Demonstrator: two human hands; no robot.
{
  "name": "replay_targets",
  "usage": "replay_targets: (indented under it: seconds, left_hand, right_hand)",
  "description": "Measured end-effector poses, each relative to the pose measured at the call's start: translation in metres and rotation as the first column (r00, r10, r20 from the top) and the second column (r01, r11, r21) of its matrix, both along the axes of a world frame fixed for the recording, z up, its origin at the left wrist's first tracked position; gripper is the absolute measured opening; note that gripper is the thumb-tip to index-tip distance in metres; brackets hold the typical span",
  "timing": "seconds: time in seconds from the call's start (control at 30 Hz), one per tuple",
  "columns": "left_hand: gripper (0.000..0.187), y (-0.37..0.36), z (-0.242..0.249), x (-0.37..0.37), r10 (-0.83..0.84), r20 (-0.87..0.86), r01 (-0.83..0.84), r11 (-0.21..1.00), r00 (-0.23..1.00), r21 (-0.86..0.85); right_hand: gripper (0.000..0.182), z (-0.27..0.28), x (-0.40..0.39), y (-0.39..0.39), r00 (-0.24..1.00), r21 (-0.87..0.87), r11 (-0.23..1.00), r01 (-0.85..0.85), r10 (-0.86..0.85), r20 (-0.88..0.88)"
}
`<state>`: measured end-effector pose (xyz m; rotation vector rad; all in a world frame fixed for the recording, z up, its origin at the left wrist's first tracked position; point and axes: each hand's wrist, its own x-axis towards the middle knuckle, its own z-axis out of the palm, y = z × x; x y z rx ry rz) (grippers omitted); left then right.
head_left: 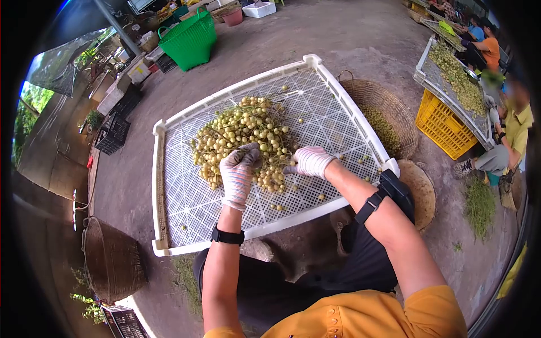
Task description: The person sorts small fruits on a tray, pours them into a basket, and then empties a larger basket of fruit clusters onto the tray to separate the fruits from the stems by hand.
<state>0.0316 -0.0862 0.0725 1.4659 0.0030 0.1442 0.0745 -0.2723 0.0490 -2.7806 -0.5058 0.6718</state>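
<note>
A heap of small round yellow-green fruit on thin stems (242, 132) lies on a white perforated plastic tray (186, 191) in front of me. My left hand (239, 172), in a striped white glove with grey fingers, is closed on a fruit bunch at the heap's near edge. To its right, my right hand (311, 162), gloved the same way, has its fingers pinched together against the heap's right side. Whatever lies between those fingertips is hidden. A few loose fruits (321, 197) are scattered over the tray's right and near parts.
Right of the tray, a round wicker basket (394, 112) holds picked fruit. A yellow crate (442, 127) supports another fruit tray, with a seated person (515, 124) beside it. A green basket (189, 42) stands behind; a tall brown basket (112, 259) is at left.
</note>
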Motion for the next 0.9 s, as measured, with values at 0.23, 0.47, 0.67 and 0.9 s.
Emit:
replay_targets:
  seconds: [0.23, 0.47, 0.67, 0.9]
  left_hand:
    - [0.017, 0.008, 0.005, 0.0, 0.004, 0.025, -0.003, 0.999, 1.0, -0.054]
    - [0.015, 0.015, 0.007, 0.003, 0.035, 0.007, -0.034, 0.994, 0.999, -0.103]
    - [0.016, 0.013, 0.0, 0.002, 0.027, 0.009, -0.026, 0.995, 1.0, -0.098]
    - [0.016, 0.015, 0.002, 0.001, 0.044, 0.009, -0.043, 0.995, 0.999, -0.088]
  right_hand:
    - [0.039, 0.004, 0.008, -0.003, 0.982, 0.168, 0.985, 0.026, 0.006, -0.186]
    - [0.041, -0.042, 0.012, -0.007, 0.994, 0.629, 0.773, -0.088, 0.028, 0.105]
    - [0.034, -0.045, 0.014, -0.01, 0.997, 0.365, 0.928, -0.07, 0.052, 0.059]
    - [0.039, -0.008, 0.007, -0.01, 0.992, 0.115, 0.985, 0.125, -0.125, -0.012]
